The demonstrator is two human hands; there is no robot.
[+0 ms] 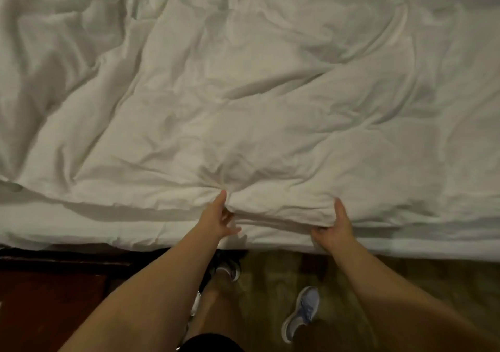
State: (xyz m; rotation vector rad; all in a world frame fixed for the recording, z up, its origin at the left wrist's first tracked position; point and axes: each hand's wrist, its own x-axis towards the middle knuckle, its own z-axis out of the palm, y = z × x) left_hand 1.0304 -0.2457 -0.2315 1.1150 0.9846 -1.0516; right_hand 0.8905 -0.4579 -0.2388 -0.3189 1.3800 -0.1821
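A white duvet (257, 108) lies spread and heavily creased over a bed, filling most of the view. Its near edge runs across in front of the person, and both hands hold that edge.

The left hand (219, 220) pinches the duvet's edge, thumb pressed into the top of the cloth, where the creases fan out from it. Its fingers are below the hem, some tucked under and some splayed in the open. The right hand (335, 228) grips the same edge a little further right. Its thumb lies up over the top and its fingers are curled beneath, clamped on a bunched fold. The stretch of duvet between the two hands is gathered into a raised ridge, lifted slightly off what lies under it.

Below the duvet's near edge a white sheet (121, 232) shows as a smoother band along the side of the bed. Beyond the duvet's far edge, at the top, a flat pale strip of bed is uncovered.

Nearer than the duvet, under the forearms, the floor is a dull green-brown carpet (419, 278). To the left of it is a dark red-brown wooden surface (48, 297). The person's feet stand on the carpet just short of the duvet. The left shoe (230, 269) is close to the bedside and partly hidden by the left forearm. The pale grey-blue right shoe (301, 313) is set further back.
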